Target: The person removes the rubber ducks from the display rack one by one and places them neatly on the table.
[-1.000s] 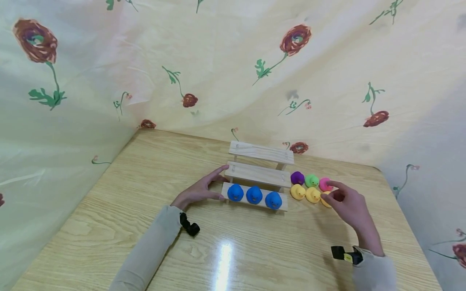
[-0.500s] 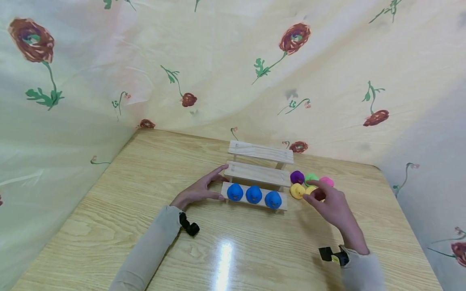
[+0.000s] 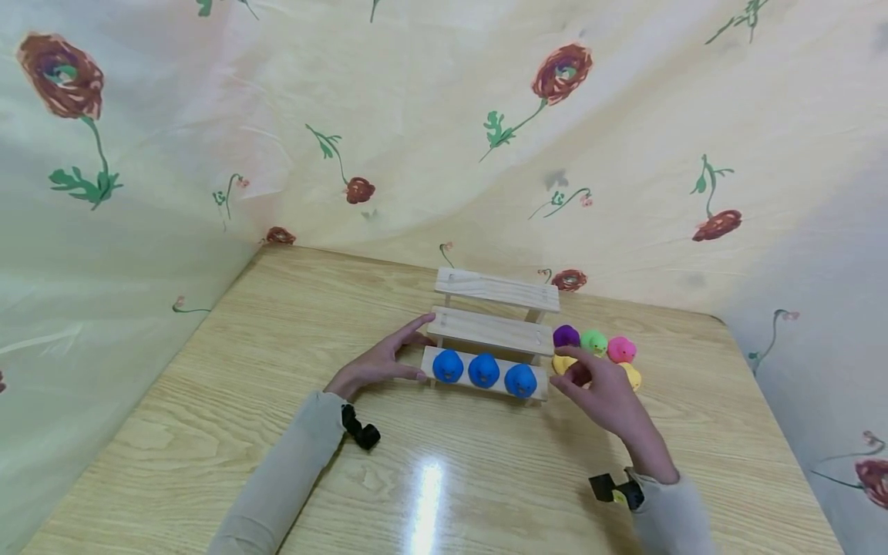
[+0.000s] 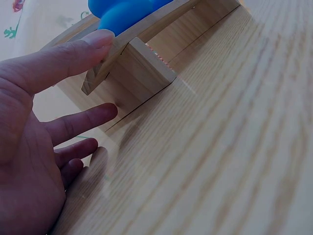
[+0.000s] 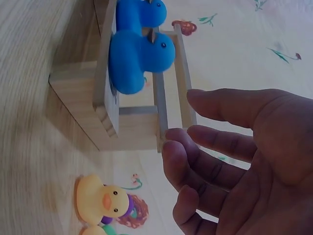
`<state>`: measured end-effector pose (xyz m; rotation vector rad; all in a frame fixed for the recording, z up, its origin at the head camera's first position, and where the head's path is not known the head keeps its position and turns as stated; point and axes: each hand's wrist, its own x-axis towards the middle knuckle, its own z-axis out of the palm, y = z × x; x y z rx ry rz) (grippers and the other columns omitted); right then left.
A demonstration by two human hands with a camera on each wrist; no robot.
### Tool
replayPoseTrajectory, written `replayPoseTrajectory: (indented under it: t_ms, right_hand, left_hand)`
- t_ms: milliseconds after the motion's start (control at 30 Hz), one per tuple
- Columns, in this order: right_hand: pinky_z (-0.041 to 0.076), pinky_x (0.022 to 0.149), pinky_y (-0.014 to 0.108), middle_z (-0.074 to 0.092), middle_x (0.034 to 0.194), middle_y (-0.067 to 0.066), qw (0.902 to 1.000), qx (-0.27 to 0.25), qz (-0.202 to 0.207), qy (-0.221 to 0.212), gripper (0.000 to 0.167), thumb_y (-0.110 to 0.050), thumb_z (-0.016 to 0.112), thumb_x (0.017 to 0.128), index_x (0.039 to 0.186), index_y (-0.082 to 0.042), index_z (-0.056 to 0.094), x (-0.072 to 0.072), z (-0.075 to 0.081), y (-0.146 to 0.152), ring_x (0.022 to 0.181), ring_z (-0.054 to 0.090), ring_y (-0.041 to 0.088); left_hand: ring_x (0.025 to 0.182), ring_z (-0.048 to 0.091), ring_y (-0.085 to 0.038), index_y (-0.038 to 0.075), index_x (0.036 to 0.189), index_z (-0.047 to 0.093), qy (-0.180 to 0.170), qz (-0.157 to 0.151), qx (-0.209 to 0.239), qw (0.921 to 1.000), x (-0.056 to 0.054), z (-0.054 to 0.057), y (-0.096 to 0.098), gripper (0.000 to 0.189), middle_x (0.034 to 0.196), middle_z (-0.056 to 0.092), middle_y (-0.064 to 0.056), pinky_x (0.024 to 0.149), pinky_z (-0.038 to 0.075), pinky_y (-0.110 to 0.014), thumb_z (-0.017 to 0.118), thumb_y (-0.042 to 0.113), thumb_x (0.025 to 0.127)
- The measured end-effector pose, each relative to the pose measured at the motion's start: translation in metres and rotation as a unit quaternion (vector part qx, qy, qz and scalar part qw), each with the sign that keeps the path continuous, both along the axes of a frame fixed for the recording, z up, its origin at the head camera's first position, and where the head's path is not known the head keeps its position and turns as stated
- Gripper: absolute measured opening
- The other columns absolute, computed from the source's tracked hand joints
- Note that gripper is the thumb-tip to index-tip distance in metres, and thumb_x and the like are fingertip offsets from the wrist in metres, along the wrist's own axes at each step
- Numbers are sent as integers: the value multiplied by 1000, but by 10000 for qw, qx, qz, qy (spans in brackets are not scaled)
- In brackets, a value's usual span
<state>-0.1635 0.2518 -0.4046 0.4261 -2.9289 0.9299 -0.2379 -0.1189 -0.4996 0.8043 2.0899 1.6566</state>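
Note:
A three-step wooden rack [image 3: 489, 330] carries three blue rubber ducks [image 3: 448, 366] in a row on its lowest step. At the rack's left end is my left hand [image 3: 378, 362], its thumb [image 4: 95, 41] on the end of the lowest step and its index fingertip by the middle one. My right hand [image 3: 607, 395] hovers off the rack's right end with nothing in its loosely bent fingers [image 5: 222, 142]. It partly covers the yellow rubber ducks [image 5: 100, 200]. Behind them sit a purple duck [image 3: 565, 336], a green duck [image 3: 593, 341] and a pink duck [image 3: 621, 349].
The wooden table [image 3: 277, 324] meets a flower-printed cloth [image 3: 416, 139] at the back and sides. Bare upper and middle steps rise behind the blue ducks. A black wrist camera [image 3: 361, 432] is strapped at the left cuff, another at the right.
My right hand has moved left from the far yellow duck, past the other yellow ones, toward the rack's right end. The left hand, the rack and the ducks have stayed put.

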Motion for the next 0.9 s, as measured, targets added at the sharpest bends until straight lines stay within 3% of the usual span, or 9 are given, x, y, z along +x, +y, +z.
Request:
replayPoseTrajectory:
  t_ms: [200,600,900]
  right_hand:
    - [46,59,19,65,79,2,9997,-4,102,-228,43,-14,74,90,129,-1,62,0,-3,-9,71,56,12]
    - [48,61,19,64,77,-2,9983,-104,501,-270,42,-12,75,89,128,-2,63,2,-11,-21,69,54,7]
    - [47,59,19,64,79,-1,9976,-67,507,-470,42,-15,76,89,128,-6,63,1,-16,-24,69,54,9]
  left_hand:
    - [141,42,-34,37,161,16,-9,42,-15,10000,0,1,0,101,145,55,-16,122,19,-62,78,10,86]
    - [142,42,-33,38,160,16,-9,48,-1,10000,-1,1,1,100,145,55,-15,122,19,-62,77,10,87]
    - [142,42,-32,41,159,18,-59,106,-47,9999,-1,1,1,100,145,55,-13,123,18,-60,78,9,86]
